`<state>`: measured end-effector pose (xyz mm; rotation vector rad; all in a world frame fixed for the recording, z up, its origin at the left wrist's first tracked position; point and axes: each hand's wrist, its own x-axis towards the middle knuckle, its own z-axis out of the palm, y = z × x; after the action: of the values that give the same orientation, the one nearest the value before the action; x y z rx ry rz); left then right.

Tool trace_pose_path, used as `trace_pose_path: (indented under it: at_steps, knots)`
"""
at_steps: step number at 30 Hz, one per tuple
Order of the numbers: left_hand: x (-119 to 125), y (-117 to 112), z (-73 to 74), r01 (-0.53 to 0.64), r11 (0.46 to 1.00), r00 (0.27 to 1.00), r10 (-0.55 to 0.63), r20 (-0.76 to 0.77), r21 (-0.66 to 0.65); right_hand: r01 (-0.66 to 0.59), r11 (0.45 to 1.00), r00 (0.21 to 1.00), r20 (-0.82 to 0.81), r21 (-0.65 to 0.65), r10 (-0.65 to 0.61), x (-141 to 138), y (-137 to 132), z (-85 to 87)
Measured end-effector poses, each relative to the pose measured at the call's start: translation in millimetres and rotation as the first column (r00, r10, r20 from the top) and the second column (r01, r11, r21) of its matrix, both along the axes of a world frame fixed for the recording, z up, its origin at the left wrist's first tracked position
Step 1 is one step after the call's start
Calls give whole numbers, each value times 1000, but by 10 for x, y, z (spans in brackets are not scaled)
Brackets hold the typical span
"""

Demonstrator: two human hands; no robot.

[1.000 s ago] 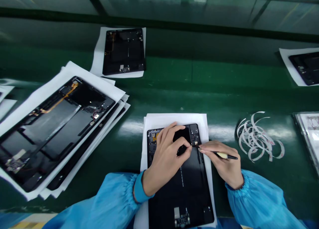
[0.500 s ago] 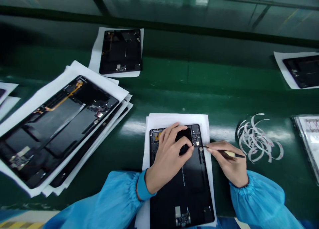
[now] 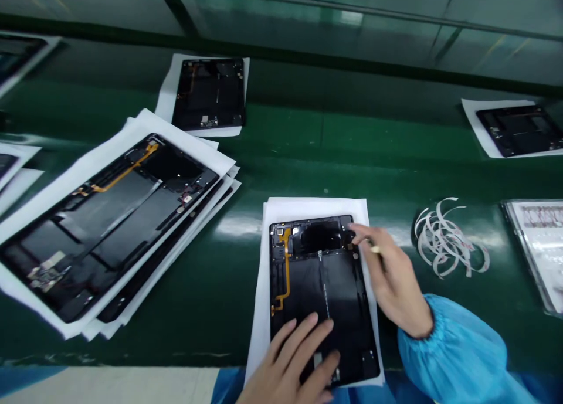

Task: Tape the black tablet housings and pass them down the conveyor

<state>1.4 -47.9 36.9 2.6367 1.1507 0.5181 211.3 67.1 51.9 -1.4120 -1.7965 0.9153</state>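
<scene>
An opened black tablet housing (image 3: 347,310) lies on white paper sheets (image 3: 259,333) in front of me. An orange flex cable runs down its left side, and a thin pale strip down its middle. My left hand (image 3: 294,363) rests over the lower part of the housing, fingers spread and holding nothing. At its upper right corner is my right hand (image 3: 391,275), its index finger reaching onto the edge. A slim dark tool with a pale section (image 3: 375,250) is tucked in that hand; its tip cannot be made out.
To the left is a stack of similar housings (image 3: 127,210) between white sheets. Another housing (image 3: 211,93) lies at the back, and one more (image 3: 519,128) at the far right. A heap of curled white strips (image 3: 448,240) and a clear-edged tray (image 3: 545,251) are on the right.
My left hand has moved from the top of the housing down to its lower part and spread its fingers. My right hand has shifted up and left, turning the tool away from the corner.
</scene>
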Motion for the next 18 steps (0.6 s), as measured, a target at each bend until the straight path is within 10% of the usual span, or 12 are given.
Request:
trace_pose_path:
  at_steps: [5,11,18]
  knots:
    - [-197,77,-9,-74,997,997,73,29,1,-226,974,845,504,32,180,-368,104,-52]
    - [-274,32,22,-112,938,949,199,246,-328,-217,976,888,415,1,197,-381,78,104]
    - [15,225,291,221,362,489,762,425,-905,-426,869,847,448,252,286,-194,-688,611]
